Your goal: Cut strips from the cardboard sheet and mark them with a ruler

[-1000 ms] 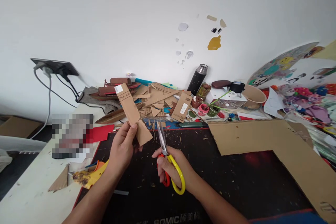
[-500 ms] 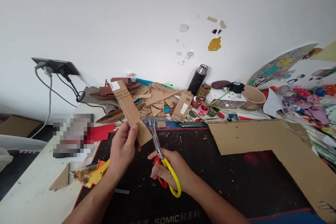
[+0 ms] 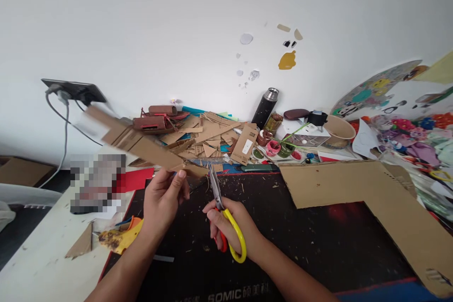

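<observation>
In the head view, the left hand (image 3: 161,203) pinches a cardboard strip (image 3: 148,148) close to its lower right end, thumb on the near side. The right hand (image 3: 246,229) is closed round the handles of a pair of scissors (image 3: 216,191), whose blades point up and away from the person. The strip's long axis slants from upper left down to lower right, so its short gripped end reaches the blade tips while the long part extends away to the left. The left hand is nearer the strip; the scissors lie to its right, set steeply across that axis. Whether blades and cardboard touch cannot be told. Both hands are above the dark mat (image 3: 283,240), in front of the cardboard scraps (image 3: 212,130), with a large angled cardboard piece (image 3: 339,181) to the right.

Compared with the earlier frame, the strip has swung much flatter, its far end now further left and blurred, and the scissors have shifted slightly right.
</observation>
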A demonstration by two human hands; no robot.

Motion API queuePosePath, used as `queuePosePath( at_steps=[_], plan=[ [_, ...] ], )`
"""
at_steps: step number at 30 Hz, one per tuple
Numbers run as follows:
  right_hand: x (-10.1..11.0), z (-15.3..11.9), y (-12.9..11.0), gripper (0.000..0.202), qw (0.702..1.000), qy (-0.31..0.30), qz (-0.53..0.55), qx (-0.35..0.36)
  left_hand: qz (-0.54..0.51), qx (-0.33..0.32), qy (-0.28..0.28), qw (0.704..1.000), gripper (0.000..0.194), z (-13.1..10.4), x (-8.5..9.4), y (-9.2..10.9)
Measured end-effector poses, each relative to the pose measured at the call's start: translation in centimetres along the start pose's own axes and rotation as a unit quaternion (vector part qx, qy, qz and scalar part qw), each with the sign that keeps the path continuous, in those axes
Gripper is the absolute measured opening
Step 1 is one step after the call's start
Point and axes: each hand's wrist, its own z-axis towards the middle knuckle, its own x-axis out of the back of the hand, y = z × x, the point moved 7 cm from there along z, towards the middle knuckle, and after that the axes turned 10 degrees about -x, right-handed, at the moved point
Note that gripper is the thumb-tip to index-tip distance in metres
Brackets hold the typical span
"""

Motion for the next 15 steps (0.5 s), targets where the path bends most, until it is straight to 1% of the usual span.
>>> queuePosePath(
  at_steps=[2,4,6,8,9,10,12,14,15],
  plan=[
    [0.3,0.1,-0.4,0.064,1.0,0.01,0.026,0.004,0.047,-0.037,0.004,0.998,0.025,0.0,0.2,0.6],
    [0.5,0.1,-0.8,0.068,0.998,0.017,0.052,0.012,0.114,-0.105,-0.007,0.988,0.018,0.0,0.3,1.4],
    [0.9,0.1,-1.2,0.07,0.997,0.026,0.072,0.02,0.186,-0.202,-0.054,0.96,0.013,-0.1,-0.2,2.3],
    [1.2,0.2,-1.4,0.075,0.995,0.03,0.091,0.023,0.236,-0.297,-0.114,0.918,0.014,-0.7,-1.2,3.0],
    [1.3,0.2,-1.5,0.077,0.994,0.03,0.101,0.022,0.252,-0.332,-0.133,0.899,0.017,-1.0,-1.6,3.1],
    [1.4,0.2,-1.5,0.079,0.993,0.03,0.109,0.021,0.265,-0.359,-0.148,0.883,0.021,-1.3,-2.0,3.2],
    [1.6,0.2,-1.6,0.077,0.992,0.039,0.117,0.02,0.287,-0.392,-0.162,0.859,0.029,-1.9,-2.7,3.1],
    [1.9,0.2,-1.7,0.071,0.992,0.06,0.11,0.025,0.302,-0.404,-0.18,0.844,0.033,-2.4,-3.4,2.8],
    [2.0,0.2,-1.7,0.069,0.992,0.066,0.105,0.025,0.302,-0.405,-0.188,0.842,0.033,-2.5,-3.6,2.8]
  ],
)
